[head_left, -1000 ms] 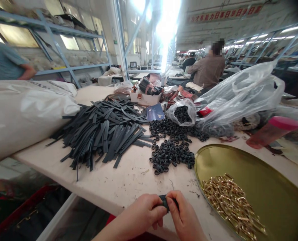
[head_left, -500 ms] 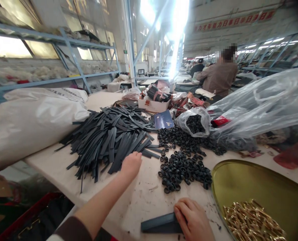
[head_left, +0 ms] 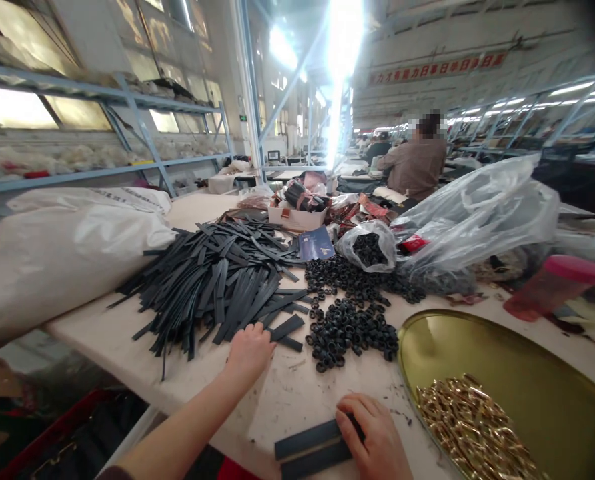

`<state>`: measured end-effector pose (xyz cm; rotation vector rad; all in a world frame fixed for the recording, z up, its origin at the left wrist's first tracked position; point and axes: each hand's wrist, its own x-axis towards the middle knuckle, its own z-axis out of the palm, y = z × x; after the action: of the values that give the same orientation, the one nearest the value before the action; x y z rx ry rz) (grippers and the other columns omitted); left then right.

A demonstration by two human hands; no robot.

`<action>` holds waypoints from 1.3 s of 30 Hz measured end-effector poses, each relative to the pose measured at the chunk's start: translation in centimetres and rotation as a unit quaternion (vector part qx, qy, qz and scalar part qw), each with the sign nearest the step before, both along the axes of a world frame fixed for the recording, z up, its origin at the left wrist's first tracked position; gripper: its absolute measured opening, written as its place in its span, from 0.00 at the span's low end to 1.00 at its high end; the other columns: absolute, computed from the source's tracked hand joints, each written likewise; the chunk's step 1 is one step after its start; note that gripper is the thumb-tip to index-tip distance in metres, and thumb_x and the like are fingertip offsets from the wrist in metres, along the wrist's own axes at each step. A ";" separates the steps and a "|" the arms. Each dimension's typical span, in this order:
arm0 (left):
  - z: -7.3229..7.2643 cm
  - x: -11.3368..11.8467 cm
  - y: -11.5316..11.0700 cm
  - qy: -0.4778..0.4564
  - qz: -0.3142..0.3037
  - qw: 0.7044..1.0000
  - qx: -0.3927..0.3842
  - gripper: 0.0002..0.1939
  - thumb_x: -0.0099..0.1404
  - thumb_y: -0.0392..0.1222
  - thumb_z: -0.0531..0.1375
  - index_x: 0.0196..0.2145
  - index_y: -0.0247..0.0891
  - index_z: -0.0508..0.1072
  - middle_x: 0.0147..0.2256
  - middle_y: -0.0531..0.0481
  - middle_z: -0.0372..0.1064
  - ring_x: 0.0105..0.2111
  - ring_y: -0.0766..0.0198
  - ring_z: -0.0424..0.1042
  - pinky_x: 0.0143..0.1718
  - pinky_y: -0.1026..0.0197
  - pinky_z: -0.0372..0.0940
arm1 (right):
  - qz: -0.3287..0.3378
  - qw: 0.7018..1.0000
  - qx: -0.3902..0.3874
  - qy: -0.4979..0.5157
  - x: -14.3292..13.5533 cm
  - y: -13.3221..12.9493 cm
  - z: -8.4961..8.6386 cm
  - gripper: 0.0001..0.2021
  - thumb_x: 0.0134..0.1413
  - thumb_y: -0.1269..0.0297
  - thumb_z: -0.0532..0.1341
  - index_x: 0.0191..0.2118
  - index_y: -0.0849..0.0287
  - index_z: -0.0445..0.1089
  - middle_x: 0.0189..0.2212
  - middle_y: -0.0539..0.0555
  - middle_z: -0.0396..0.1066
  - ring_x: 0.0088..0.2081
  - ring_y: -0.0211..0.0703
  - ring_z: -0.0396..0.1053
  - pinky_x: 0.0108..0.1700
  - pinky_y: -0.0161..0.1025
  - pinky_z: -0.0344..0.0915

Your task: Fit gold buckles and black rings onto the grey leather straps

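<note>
A large heap of dark flat strips (head_left: pixel 217 273) spreads over the left part of the table. My left hand (head_left: pixel 250 350) is at the heap's lower right edge, its fingers closed on dark strips that stick out past the fingertips. Near the table's front edge, my right hand (head_left: pixel 372 430) holds the right ends of two dark strips (head_left: pixel 312 450), which lie side by side with a narrow gap. Small black loops (head_left: pixel 350 333) are piled between the strip heap and a gold oval tray (head_left: pixel 507 360). Gold metal pieces (head_left: pixel 472 420) lie in the tray.
A white sack (head_left: pixel 72 247) rests at the left. Behind the heap are a white box (head_left: pixel 297 218) and a blue booklet (head_left: pixel 316 243). Clear plastic bags (head_left: pixel 472 207) and a pink-lidded container (head_left: pixel 557 287) lie at the right. A person (head_left: pixel 415 160) is farther back.
The camera view has shifted to the right. Dark strips at my left hand have moved out from the heap's edge. The strips under my right hand now lie apart with a gap.
</note>
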<state>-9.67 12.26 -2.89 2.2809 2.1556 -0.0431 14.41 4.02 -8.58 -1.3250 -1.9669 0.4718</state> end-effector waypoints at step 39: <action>1.4 8.9 -10.0 -0.716 0.118 0.593 -0.350 0.14 0.57 0.51 0.51 0.32 0.36 0.61 0.18 0.56 0.64 0.15 0.73 0.62 0.17 0.72 0.53 | -0.068 0.977 -0.195 -0.049 2.7 4.3 3.6 0.07 0.51 0.68 0.53 0.36 0.60 0.65 0.29 0.54 0.69 0.32 0.43 0.68 0.36 0.39 0.61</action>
<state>-0.79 2.30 -1.54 0.7848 1.0648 0.5935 17.07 8.31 -4.99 -1.7425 -1.9081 0.7666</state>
